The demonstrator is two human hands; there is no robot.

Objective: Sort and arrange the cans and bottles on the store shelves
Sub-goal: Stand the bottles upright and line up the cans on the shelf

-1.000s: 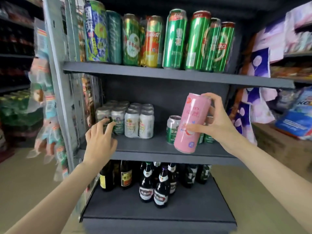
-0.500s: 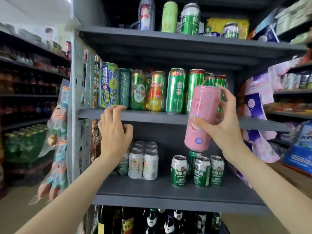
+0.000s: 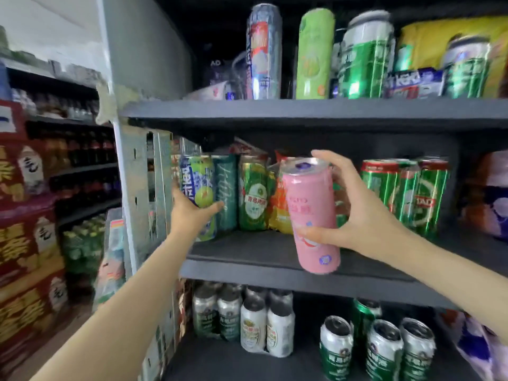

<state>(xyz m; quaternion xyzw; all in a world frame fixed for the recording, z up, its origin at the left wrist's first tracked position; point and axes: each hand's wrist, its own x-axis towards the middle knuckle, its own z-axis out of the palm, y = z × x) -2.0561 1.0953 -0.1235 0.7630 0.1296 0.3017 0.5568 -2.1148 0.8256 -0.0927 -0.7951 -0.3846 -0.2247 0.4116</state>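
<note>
Up goes the left hand (image 3: 192, 213) to clasp the blue-green can (image 3: 198, 193) while the right hand (image 3: 354, 215) grips the pink can (image 3: 312, 215), tilted, above the shelf (image 3: 247, 254). Straighten it, then set it down gently.

a shop, shelves (image 3: 302, 112) stocked with drink cans (image 3: 316, 55)

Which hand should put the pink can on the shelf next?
Probably the right hand. It already grips the pink can, tilted in front of the middle shelf, near the tall cans. The left hand is busy on the blue-and-green can at the row's left end.
</note>
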